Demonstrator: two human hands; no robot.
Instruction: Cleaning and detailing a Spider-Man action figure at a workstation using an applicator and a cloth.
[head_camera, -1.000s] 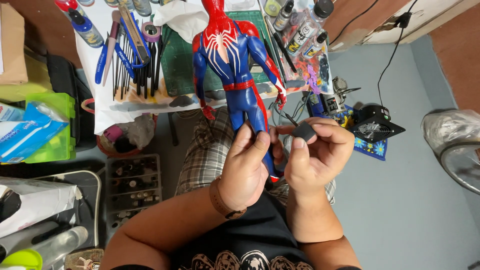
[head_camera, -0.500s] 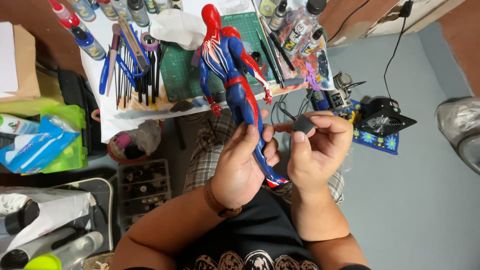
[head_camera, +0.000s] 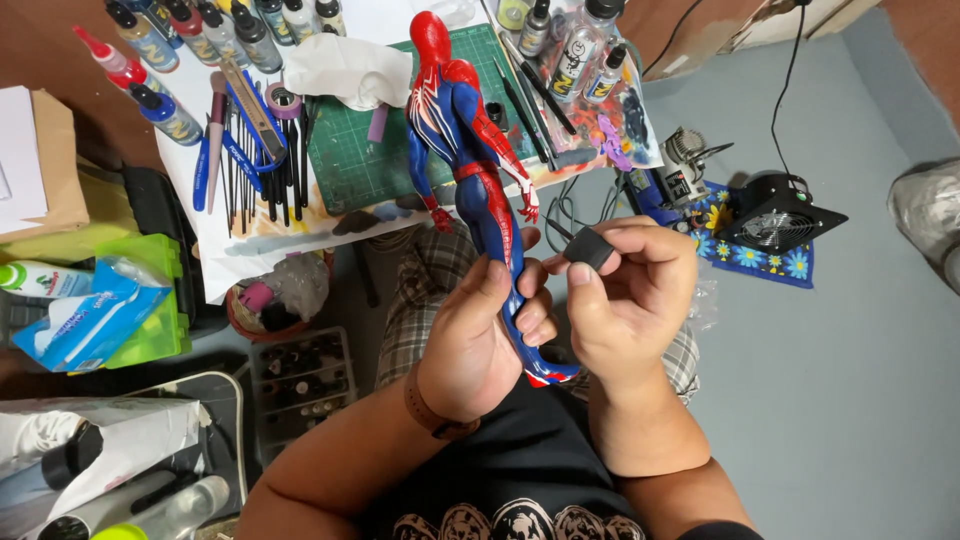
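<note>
My left hand (head_camera: 480, 335) grips a red and blue action figure (head_camera: 465, 150) by its legs, holding it upright over my lap with its head toward the desk. The figure now shows its back and side. Beside it, my right hand (head_camera: 630, 290) pinches a small dark grey block (head_camera: 588, 248) between thumb and fingertips, close to the figure's legs but apart from them.
A green cutting mat (head_camera: 360, 130) lies on a paper-covered desk with paint bottles (head_camera: 150, 60), brushes and tools (head_camera: 260, 160). A crumpled tissue (head_camera: 345, 68) rests on the mat. A small black fan (head_camera: 775, 215) and cables sit on the grey floor at right. Green bin (head_camera: 150, 300) at left.
The figure has turned in my left hand from front-facing to showing its back. My right hand has kept the grey block and shifted slightly right.
</note>
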